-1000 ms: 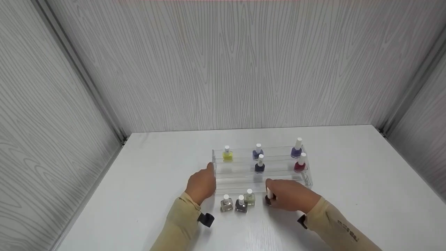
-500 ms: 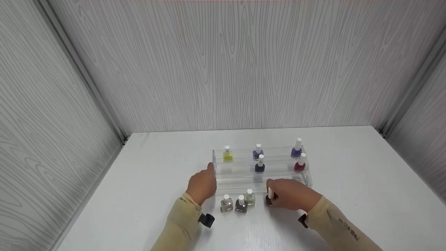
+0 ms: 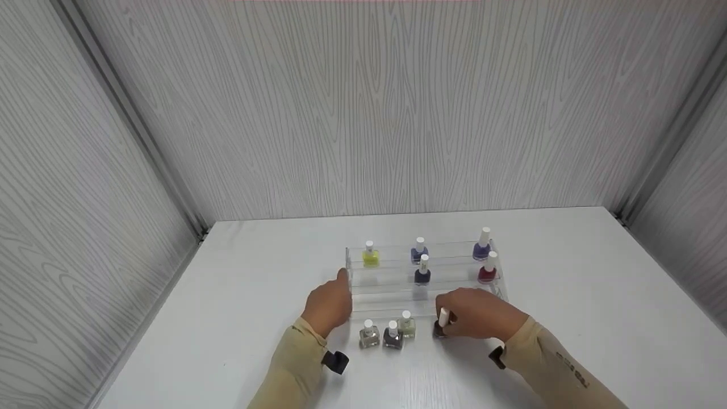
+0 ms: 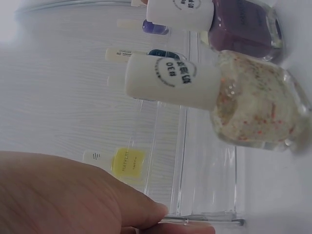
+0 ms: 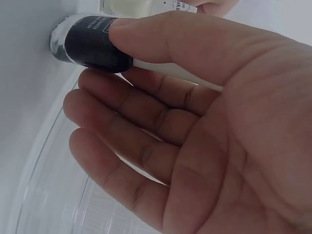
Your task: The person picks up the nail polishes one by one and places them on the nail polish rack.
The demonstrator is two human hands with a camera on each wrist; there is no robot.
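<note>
Hands at the acrylic rack [image 3: 494, 287].
We see right hand [image 3: 480, 314] pinching dark bottle [image 3: 439, 327]; left hand [image 3: 329, 301] relaxed, touching rack's corner.

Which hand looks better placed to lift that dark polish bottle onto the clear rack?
Probably the right hand: it already pinches the dark nail polish bottle. The left hand touches the acrylic rack.

Tan sleeves, bare hands, a black unit at each wrist.

I see my left sleeve [image 3: 295, 363] plain at 7 o'clock; my right sleeve [image 3: 554, 369] at 5 o'clock carries dark lettering along the forearm. Both end snug at the wrist, each beside a small black camera [image 3: 335, 361].
</note>
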